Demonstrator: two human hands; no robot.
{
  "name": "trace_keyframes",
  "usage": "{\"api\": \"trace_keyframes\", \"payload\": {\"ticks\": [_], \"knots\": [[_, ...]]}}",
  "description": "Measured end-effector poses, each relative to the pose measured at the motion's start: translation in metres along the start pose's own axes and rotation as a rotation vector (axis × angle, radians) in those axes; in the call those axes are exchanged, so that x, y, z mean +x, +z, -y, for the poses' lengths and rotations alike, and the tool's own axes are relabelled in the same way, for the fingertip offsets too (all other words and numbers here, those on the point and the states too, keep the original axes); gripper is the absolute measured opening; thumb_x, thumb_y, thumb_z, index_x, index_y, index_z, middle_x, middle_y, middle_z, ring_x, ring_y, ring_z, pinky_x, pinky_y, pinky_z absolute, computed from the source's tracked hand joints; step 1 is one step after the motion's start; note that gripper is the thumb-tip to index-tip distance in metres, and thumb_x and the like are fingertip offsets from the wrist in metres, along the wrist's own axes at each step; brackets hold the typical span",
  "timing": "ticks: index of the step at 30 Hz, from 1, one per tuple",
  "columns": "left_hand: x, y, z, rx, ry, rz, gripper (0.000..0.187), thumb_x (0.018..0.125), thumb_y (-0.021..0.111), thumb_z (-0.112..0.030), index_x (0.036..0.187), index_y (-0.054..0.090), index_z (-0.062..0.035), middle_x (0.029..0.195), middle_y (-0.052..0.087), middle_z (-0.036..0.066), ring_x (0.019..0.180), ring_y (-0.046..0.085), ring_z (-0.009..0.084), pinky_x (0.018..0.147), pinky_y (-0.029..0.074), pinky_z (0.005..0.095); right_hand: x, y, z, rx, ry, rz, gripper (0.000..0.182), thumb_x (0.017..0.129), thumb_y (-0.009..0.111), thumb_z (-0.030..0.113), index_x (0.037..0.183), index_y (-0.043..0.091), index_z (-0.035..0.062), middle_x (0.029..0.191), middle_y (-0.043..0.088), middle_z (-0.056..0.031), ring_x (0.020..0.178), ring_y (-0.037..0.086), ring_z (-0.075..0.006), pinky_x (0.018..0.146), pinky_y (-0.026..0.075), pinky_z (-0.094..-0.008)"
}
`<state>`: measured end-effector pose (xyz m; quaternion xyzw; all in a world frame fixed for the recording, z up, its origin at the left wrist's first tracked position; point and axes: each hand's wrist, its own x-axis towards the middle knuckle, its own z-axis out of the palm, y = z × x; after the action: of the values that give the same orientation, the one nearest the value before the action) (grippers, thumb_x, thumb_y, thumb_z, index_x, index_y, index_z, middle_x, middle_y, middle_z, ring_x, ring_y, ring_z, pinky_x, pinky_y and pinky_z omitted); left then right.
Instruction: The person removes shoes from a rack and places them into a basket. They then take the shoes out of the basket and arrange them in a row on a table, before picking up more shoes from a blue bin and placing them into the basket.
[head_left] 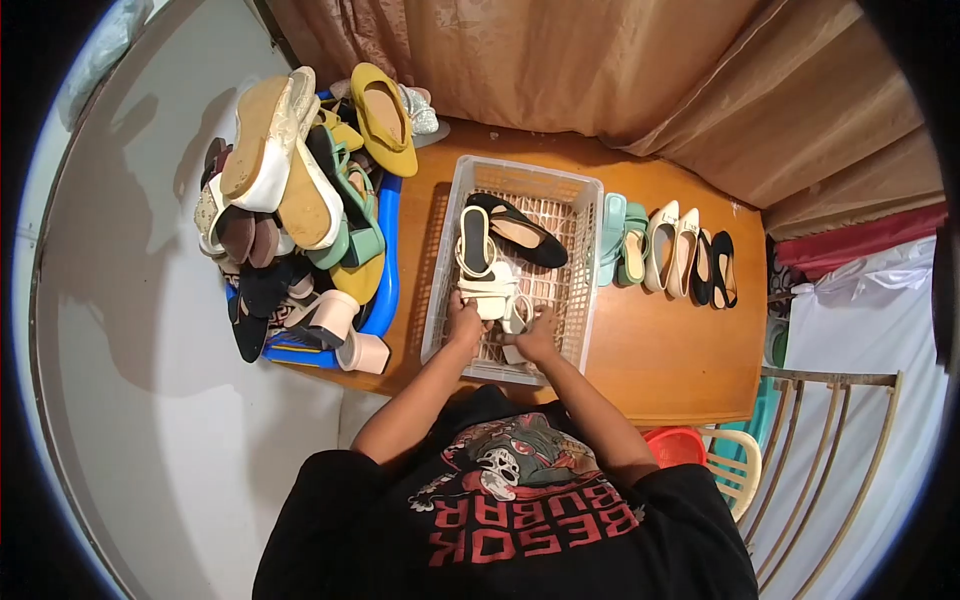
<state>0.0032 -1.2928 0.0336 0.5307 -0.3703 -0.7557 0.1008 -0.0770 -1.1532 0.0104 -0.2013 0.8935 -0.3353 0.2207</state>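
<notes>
A white plastic crate (530, 174) stands on the table, and both my hands are inside its near end. My left hand (465, 322) is closed on a white sandal (488, 304) with straps. My right hand (534, 338) grips another white sandal (517, 314) just to the right, its fingers partly hidden. Touching the strappy one, farther in, lies a pale slide with a dark insole (476, 240). A pair of black flats (520, 232) rests at the far end of the crate.
On the left, a blue basin (388, 250) is heaped with shoes, including white wedges (300, 190) and a mustard flat (383, 118). Right of the crate stand green sandals (632, 245), cream pointed flats (672, 250) and black flats (722, 270) in a row. A brown curtain (560, 65) hangs behind the wooden table (670, 360).
</notes>
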Motion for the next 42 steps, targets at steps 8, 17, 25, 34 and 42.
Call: {"api": "trace_keyframes", "payload": {"ticks": [8, 17, 25, 34, 42], "knots": [[-0.002, -0.018, 0.018, -0.070, -0.093, 0.033, 0.028, 0.103, 0.037, -0.015, 0.131, 0.038, -0.0190, 0.118, 0.055, 0.006, 0.093, 0.059, 0.0191, 0.065, 0.049, 0.0335, 0.011, 0.004, -0.045, -0.001, 0.129, 0.639, 0.060, 0.063, 0.089, 0.029, 0.103, 0.064, -0.0079, 0.083, 0.069, -0.0157, 0.068, 0.066, -0.0229, 0.061, 0.053, -0.0366], [-0.022, -0.013, 0.016, -0.028, -0.128, 0.018, 0.025, 0.102, 0.039, -0.014, 0.126, 0.041, -0.0182, 0.121, 0.053, 0.007, 0.099, 0.056, 0.0221, 0.069, 0.051, 0.0374, 0.001, 0.007, -0.015, 0.520, 0.407, 0.585, 0.031, 0.076, 0.080, 0.011, 0.100, 0.064, 0.0012, 0.079, 0.066, -0.0063, 0.065, 0.062, -0.0165, 0.049, 0.045, -0.0298], [-0.031, -0.032, 0.012, -0.087, -0.122, 0.141, 0.029, 0.100, 0.041, -0.010, 0.127, 0.040, -0.0202, 0.125, 0.052, 0.007, 0.104, 0.057, 0.0248, 0.072, 0.052, 0.0409, -0.003, -0.009, -0.035, 0.552, 0.246, 0.406, 0.023, 0.076, 0.072, -0.002, 0.098, 0.066, 0.0000, 0.086, 0.068, -0.0080, 0.074, 0.063, -0.0175, 0.068, 0.050, -0.0318], [-0.051, -0.027, -0.003, 0.108, -0.015, 0.289, 0.046, 0.095, 0.047, -0.004, 0.137, 0.035, -0.0132, 0.131, 0.050, 0.011, 0.109, 0.058, 0.0253, 0.081, 0.052, 0.0422, 0.006, -0.036, -0.015, 0.787, 0.126, 0.329, 0.040, 0.081, 0.067, -0.009, 0.119, 0.056, 0.0003, 0.108, 0.066, -0.0090, 0.097, 0.062, -0.0191, 0.087, 0.049, -0.0333], [-0.035, -0.038, 0.006, 0.173, 0.135, 0.469, 0.064, 0.081, 0.051, 0.000, 0.141, 0.032, -0.0095, 0.129, 0.052, 0.011, 0.115, 0.055, 0.0228, 0.090, 0.050, 0.0376, -0.015, -0.053, 0.008, 1.008, 0.324, 0.562, 0.048, 0.081, 0.061, -0.008, 0.125, 0.048, 0.0065, 0.121, 0.059, -0.0081, 0.111, 0.059, -0.0239, 0.095, 0.047, -0.0388]]}}
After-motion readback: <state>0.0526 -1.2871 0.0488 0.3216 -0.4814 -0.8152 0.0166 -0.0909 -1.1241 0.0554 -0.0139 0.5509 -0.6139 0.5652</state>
